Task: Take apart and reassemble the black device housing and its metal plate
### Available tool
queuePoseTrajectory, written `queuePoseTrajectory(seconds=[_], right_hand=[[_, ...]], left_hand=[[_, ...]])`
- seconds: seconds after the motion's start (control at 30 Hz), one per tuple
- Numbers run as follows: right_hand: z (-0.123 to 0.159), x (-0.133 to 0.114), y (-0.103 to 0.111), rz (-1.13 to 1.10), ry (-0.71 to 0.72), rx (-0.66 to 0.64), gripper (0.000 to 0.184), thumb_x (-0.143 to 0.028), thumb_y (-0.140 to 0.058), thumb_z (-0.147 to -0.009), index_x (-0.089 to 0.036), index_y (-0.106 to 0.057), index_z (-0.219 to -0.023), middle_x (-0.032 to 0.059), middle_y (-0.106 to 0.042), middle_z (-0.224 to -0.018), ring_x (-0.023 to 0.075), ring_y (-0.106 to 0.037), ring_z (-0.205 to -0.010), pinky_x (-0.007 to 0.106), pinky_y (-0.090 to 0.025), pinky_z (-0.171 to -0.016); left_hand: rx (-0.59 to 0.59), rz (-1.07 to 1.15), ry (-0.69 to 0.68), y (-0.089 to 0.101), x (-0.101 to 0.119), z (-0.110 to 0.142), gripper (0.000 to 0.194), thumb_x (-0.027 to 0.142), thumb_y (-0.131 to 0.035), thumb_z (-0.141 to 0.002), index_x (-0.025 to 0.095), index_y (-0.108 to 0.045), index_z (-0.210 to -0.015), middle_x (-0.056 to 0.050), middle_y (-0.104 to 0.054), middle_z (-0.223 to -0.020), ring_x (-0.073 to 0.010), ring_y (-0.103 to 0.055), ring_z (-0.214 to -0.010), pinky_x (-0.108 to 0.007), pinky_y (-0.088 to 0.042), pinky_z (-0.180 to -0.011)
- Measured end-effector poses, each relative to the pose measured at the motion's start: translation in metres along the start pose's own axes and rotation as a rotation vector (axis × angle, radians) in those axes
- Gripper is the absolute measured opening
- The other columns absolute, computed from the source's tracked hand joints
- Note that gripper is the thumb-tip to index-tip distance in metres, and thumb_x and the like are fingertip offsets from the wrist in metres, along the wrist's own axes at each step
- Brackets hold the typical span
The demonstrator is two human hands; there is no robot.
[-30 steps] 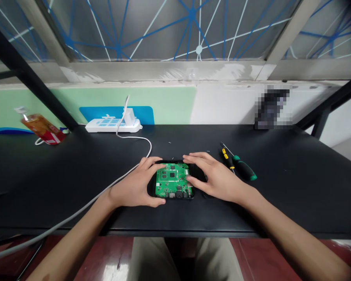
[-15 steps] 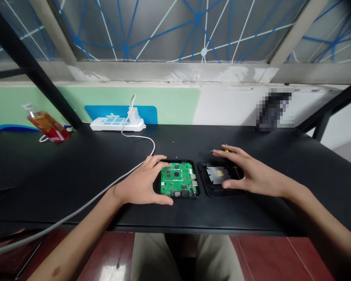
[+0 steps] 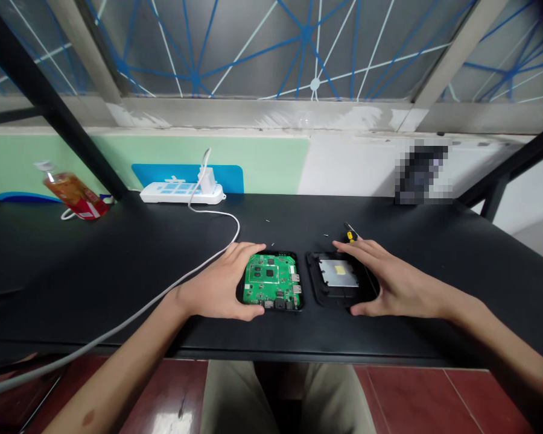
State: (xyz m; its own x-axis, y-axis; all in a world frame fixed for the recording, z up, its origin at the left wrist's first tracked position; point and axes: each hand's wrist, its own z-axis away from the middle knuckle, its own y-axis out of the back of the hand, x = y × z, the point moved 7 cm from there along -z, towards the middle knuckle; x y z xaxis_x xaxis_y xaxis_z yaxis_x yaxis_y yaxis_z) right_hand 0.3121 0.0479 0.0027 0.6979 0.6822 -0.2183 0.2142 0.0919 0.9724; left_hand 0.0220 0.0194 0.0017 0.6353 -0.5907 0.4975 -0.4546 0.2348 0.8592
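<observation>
A green circuit board (image 3: 268, 283) lies face up in a black square case (image 3: 301, 301) on the black table. My left hand (image 3: 215, 286) grips this case by its left side, fingers at the far edge and thumb at the near edge. Just to the right lies the black cover (image 3: 319, 296), inner side up, with a silver metal plate (image 3: 332, 280) and a small yellowish pad (image 3: 339, 270) on it. My right hand (image 3: 391, 280) spans the cover's right side, its fingers and thumb closed on the far and near edges. The palm hides that side.
Beyond the cover lies a yellow-and-black screwdriver (image 3: 351, 236), partly behind my right fingers. Small screws (image 3: 326, 235) lie on the table (image 3: 117, 271). A white cable (image 3: 185, 277) runs from the power strip (image 3: 181, 193) past my left arm. A drink pouch (image 3: 76, 193) stands at back left.
My right hand has moved from above the cover to its edges, thumb now at the near edge. The left hand has closed on the case, which has shifted slightly left and nearer.
</observation>
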Motion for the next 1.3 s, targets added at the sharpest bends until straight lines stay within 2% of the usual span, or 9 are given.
queuePoseTrajectory(seconds=[0.2, 0.37, 0.47, 0.63, 0.8, 0.9, 1.07, 1.17, 1.3], right_hand=[[-0.014, -0.002, 0.016, -0.037, -0.033, 0.108, 0.116, -0.064, -0.079, -0.068, -0.023, -0.021, -0.160, 0.0175, -0.057, -0.137, 0.0390, -0.060, -0.124, 0.061, -0.052, -0.104], [-0.038, -0.016, 0.037, -0.077, 0.039, 0.291, 0.119, -0.062, -0.082, -0.066, -0.031, -0.017, -0.160, 0.0143, -0.056, -0.140, 0.0411, -0.058, -0.126, 0.064, -0.051, -0.107], [-0.054, -0.034, 0.041, -0.060, 0.116, 0.375, 0.120, -0.064, -0.083, -0.064, -0.032, -0.017, -0.159, 0.0142, -0.055, -0.141, 0.0417, -0.056, -0.128, 0.065, -0.051, -0.108], [-0.069, -0.058, 0.035, -0.033, 0.156, 0.438, 0.123, -0.069, -0.080, -0.065, -0.024, -0.015, -0.160, 0.0188, -0.053, -0.144, 0.0409, -0.054, -0.130, 0.064, -0.052, -0.106], [-0.068, -0.072, 0.028, 0.019, 0.227, 0.453, 0.122, -0.069, -0.077, -0.067, -0.016, -0.016, -0.159, 0.0229, -0.056, -0.140, 0.0403, -0.055, -0.128, 0.062, -0.056, -0.099], [-0.066, -0.075, 0.026, 0.053, 0.249, 0.462, 0.121, -0.070, -0.075, -0.069, -0.014, -0.017, -0.159, 0.0243, -0.056, -0.139, 0.0402, -0.055, -0.127, 0.062, -0.055, -0.100], [-0.062, -0.076, 0.026, 0.070, 0.260, 0.512, 0.120, -0.072, -0.074, -0.069, -0.014, -0.017, -0.158, 0.0248, -0.056, -0.139, 0.0401, -0.055, -0.126, 0.062, -0.056, -0.099], [-0.061, -0.075, 0.025, 0.086, 0.263, 0.534, 0.118, -0.072, -0.073, -0.070, -0.013, -0.021, -0.157, 0.0247, -0.056, -0.139, 0.0397, -0.055, -0.126, 0.062, -0.056, -0.100], [-0.059, -0.076, 0.022, 0.092, 0.278, 0.564, 0.114, -0.071, -0.075, -0.068, -0.011, -0.027, -0.153, 0.0254, -0.057, -0.136, 0.0399, -0.055, -0.126, 0.062, -0.055, -0.101]], left_hand=[[-0.012, -0.009, -0.006, 0.002, -0.001, -0.001, 0.109, 0.059, -0.082, -0.068, 0.018, -0.027, -0.153, -0.019, -0.042, -0.148, -0.0412, -0.040, -0.139, -0.061, -0.034, -0.118], [-0.008, 0.007, 0.005, 0.001, -0.003, -0.001, 0.112, 0.069, -0.080, -0.068, 0.019, -0.027, -0.153, -0.020, -0.041, -0.150, -0.0415, -0.039, -0.141, -0.062, -0.033, -0.118], [0.024, 0.009, 0.028, 0.001, -0.004, 0.000, 0.106, 0.067, -0.079, -0.073, 0.019, -0.026, -0.152, -0.021, -0.041, -0.150, -0.0419, -0.040, -0.141, -0.063, -0.036, -0.116], [0.124, -0.002, 0.013, 0.007, -0.002, 0.000, 0.103, 0.063, -0.080, -0.073, 0.020, -0.026, -0.149, -0.021, -0.044, -0.143, -0.0441, -0.047, -0.133, -0.066, -0.045, -0.108], [0.302, -0.025, -0.077, 0.014, 0.001, 0.000, 0.109, 0.060, -0.081, -0.075, 0.024, -0.016, -0.155, -0.021, -0.041, -0.146, -0.0441, -0.048, -0.132, -0.068, -0.044, -0.107], [0.353, -0.019, -0.101, 0.016, 0.004, -0.002, 0.115, 0.062, -0.082, -0.073, 0.025, -0.013, -0.158, -0.021, -0.037, -0.151, -0.0441, -0.045, -0.135, -0.067, -0.043, -0.110], [0.379, -0.100, -0.169, 0.024, 0.019, -0.018, 0.122, 0.065, -0.084, -0.070, 0.025, -0.012, -0.160, -0.021, -0.034, -0.157, -0.0439, -0.036, -0.145, -0.067, -0.036, -0.117], [0.366, -0.155, -0.221, 0.029, 0.027, -0.028, 0.125, 0.063, -0.086, -0.069, 0.024, -0.010, -0.160, -0.022, -0.036, -0.157, -0.0440, -0.036, -0.145, -0.066, -0.036, -0.117], [0.318, -0.214, -0.212, 0.027, 0.025, -0.035, 0.123, 0.064, -0.085, -0.068, 0.024, -0.014, -0.160, -0.022, -0.039, -0.155, -0.0437, -0.042, -0.142, -0.065, -0.039, -0.115]])
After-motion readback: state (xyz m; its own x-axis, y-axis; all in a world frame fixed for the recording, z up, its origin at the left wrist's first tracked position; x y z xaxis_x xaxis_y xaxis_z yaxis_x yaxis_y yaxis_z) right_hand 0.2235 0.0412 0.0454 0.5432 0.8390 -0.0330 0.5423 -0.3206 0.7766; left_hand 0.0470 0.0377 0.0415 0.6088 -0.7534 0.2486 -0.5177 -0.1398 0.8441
